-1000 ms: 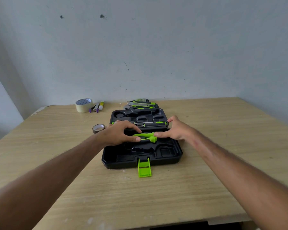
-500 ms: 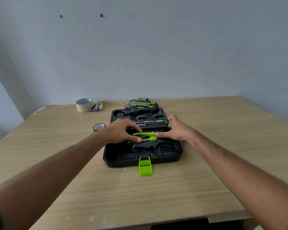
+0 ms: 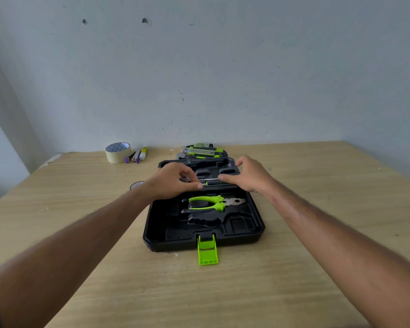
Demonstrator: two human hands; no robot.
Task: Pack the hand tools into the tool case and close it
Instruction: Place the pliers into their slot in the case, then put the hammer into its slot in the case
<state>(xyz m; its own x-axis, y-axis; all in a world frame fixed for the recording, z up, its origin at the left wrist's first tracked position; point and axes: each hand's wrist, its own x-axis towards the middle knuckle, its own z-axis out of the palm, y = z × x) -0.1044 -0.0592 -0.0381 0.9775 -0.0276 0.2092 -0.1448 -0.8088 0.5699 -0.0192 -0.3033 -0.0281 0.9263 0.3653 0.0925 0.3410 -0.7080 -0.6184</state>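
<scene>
Pliers (image 3: 213,203) lie in tool case (image 3: 249,229); no writing legible.

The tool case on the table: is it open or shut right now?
Open. The tool case lies spread flat, its moulded slots showing, the pliers resting inside, and the green latch hanging loose at the front.

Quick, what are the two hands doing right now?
Left hand: fingertips pinched on the thin metal-shafted screwdriver in the black plastic tool case.
Right hand: open, fingertips touching that screwdriver.
</scene>
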